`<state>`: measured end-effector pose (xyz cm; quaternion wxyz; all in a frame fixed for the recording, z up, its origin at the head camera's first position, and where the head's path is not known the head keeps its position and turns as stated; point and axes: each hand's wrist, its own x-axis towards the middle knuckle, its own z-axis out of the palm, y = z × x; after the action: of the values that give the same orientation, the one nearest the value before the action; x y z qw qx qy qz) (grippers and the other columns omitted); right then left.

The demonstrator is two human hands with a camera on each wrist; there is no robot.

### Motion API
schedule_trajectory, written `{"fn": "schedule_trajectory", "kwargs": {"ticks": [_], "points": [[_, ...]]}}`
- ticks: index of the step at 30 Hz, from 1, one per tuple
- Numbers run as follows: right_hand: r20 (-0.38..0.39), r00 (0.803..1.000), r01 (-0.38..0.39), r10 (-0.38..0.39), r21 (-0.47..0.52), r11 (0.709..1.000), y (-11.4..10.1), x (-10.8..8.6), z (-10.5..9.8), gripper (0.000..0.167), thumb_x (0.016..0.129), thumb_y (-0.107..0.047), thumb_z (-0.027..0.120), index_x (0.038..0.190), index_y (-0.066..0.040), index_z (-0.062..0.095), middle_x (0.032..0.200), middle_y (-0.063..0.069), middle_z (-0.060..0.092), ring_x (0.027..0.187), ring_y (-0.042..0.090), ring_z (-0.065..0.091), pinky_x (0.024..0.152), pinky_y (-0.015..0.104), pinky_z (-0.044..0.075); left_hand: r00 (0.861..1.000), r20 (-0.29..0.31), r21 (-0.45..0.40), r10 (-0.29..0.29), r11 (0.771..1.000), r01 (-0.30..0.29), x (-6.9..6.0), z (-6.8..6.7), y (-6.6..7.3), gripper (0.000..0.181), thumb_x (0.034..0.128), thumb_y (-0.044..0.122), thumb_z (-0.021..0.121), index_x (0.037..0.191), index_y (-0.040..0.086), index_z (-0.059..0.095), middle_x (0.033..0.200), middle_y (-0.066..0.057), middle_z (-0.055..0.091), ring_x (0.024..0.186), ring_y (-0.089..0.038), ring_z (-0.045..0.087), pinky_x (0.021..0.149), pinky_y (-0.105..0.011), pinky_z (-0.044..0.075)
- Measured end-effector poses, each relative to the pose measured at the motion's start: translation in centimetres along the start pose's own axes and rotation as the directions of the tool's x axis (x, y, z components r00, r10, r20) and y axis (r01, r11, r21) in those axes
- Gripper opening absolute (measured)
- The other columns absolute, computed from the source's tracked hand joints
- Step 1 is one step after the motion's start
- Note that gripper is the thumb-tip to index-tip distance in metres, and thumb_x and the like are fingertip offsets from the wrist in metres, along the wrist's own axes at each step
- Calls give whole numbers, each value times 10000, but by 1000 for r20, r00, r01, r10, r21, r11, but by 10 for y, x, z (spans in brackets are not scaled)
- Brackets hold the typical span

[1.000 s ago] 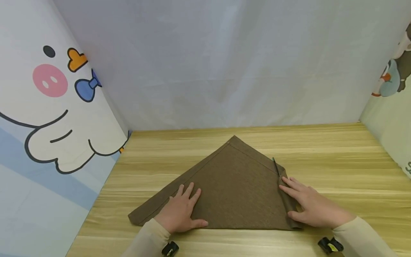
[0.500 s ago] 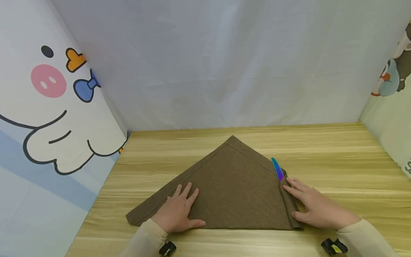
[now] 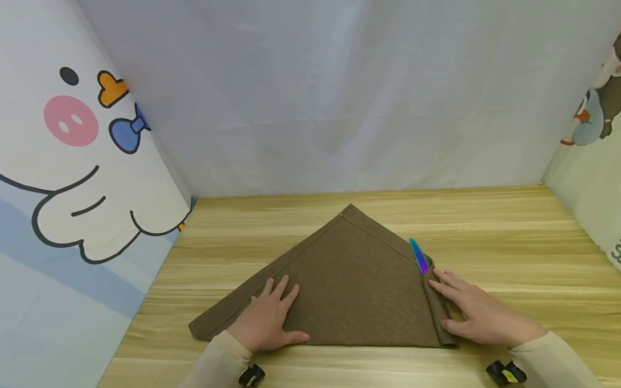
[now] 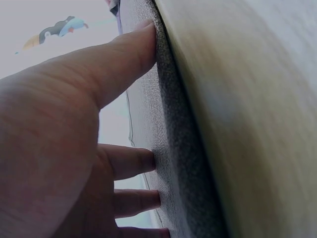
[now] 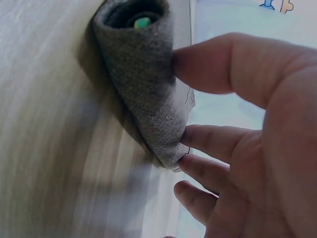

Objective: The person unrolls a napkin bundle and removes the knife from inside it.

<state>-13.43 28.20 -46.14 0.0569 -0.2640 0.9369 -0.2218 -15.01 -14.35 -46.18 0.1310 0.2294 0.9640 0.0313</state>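
Note:
A brown cloth napkin (image 3: 354,285) lies folded on the table, its right edge turned into a narrow roll (image 3: 438,312). From the far end of that roll sticks a knife blade (image 3: 419,256) with a blue-purple sheen; the cloth hides most of the knife. In the right wrist view a small green end (image 5: 142,23) shows inside the roll's near opening. My left hand (image 3: 264,318) rests spread on the napkin's left part, thumb near the front edge. With thumb and fingertips, my right hand (image 3: 477,312) touches the roll from the right, its fingers fairly straight.
The wood-grain table (image 3: 509,231) ends at a pale curtain (image 3: 364,108) behind. A cartoon-printed panel (image 3: 97,161) stands at the left, another printed panel (image 3: 592,178) at the right. Black wrist devices (image 3: 506,373) sit below both wrists.
The blade has turned from edge-on to showing its blue-purple flat side. My right hand has shifted slightly right with the roll; my left hand stays on the cloth.

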Motion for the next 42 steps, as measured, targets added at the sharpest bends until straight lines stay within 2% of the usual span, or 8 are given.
{"fn": "schedule_trajectory", "kwargs": {"ticks": [7,11,14,20,25,30,42], "points": [[-36,999,32,-31,21,999,-3,2,-1,729,852,-366,729,1427,-17,447,1503,249,302,1336,475,308,976,639,321,1000,9,-1,-4,1000,4,0,-2,1,1010,767,758,569,1501,99,351,1544,-220,237,1348,-528,255,828,-695,425],[-77,994,74,-75,-6,997,-10,7,-1,744,852,-434,714,1414,-14,466,1489,250,333,1327,497,314,968,661,309,1000,2,30,-7,1000,7,0,-6,3,994,767,750,578,1487,94,379,1531,-221,271,1336,-517,295,865,-678,419],[-70,992,107,-108,-25,994,-17,13,-1,751,853,-458,705,1410,-15,470,1494,230,340,1337,493,303,949,694,303,1000,-13,58,-1,998,2,2,-10,8,972,777,741,575,1477,90,398,1519,-222,297,1331,-499,321,909,-660,403],[-8,995,97,-97,-19,995,-29,23,5,768,853,-479,698,1429,-35,451,1531,181,300,1392,418,252,960,734,249,999,-13,78,32,996,-31,10,-17,25,950,792,740,555,1490,120,380,1522,-215,297,1336,-493,320,940,-639,395],[16,996,89,-88,-55,995,-31,28,10,778,849,-504,689,1424,-33,458,1524,174,318,1398,407,246,963,729,257,999,40,75,10,997,-13,13,-14,32,912,789,739,559,1511,222,349,1536,-197,278,1328,-511,317,831,-645,461],[22,997,70,-69,-75,995,-29,28,13,775,838,-494,703,1414,-30,472,1515,174,336,1394,414,251,967,718,269,998,63,50,-9,999,6,14,-8,33,890,793,736,557,1516,269,331,1552,-188,243,1345,-517,276,733,-671,477],[2,999,36,-36,-88,995,-18,19,13,747,814,-415,753,1403,-38,490,1515,174,338,1386,416,269,963,716,275,998,63,-17,-12,1000,13,10,-6,26,897,785,724,583,1517,272,328,1561,-192,210,1350,-539,234,746,-732,426]]}}
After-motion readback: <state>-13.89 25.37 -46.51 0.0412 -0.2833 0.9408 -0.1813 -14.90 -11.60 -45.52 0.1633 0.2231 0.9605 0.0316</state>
